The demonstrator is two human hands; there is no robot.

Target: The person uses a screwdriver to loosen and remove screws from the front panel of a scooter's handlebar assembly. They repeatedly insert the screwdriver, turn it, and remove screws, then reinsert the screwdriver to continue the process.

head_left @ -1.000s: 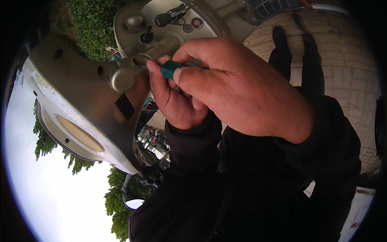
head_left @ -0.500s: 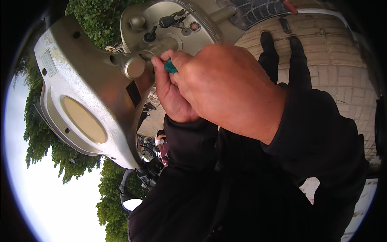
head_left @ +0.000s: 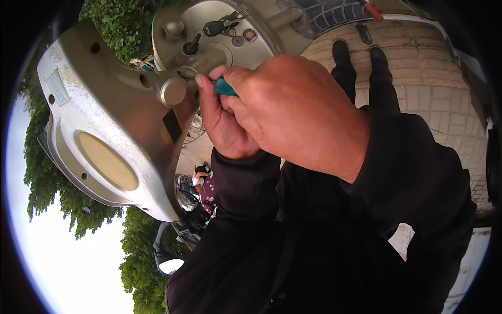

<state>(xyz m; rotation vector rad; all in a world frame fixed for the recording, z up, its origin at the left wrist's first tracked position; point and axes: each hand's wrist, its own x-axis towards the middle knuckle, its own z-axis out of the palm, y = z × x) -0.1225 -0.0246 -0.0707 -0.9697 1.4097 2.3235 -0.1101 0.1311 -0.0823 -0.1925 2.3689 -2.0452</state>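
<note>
My right hand (head_left: 308, 115) is wrapped round a green-handled tool, likely a screwdriver (head_left: 224, 88); most of its handle is hidden in the fist. Its thin shaft points left toward the handlebar cover (head_left: 117, 97) of a scooter. Beneath it, my left hand (head_left: 225, 125) has its thumb and fingertips pinched about the shaft's front end, close to the cover's edge; the tip itself is hidden. The cover is gold and worn silver, with several dark screw holes and a round silver cap (head_left: 173, 92) just left of my left fingertips.
Beyond my hands, the scooter's gold inner panel (head_left: 214, 31) carries a key (head_left: 214, 27) and a black hook-like knob (head_left: 192, 47). A mirror (head_left: 170, 266) juts out at lower left. A red-handled tool (head_left: 373, 11) lies at the top, near the brick paving (head_left: 434, 104).
The scooter appears slightly farther left in view. Both hands keep nearly the same place and grip, and the green handle has turned or shifted slightly.
</note>
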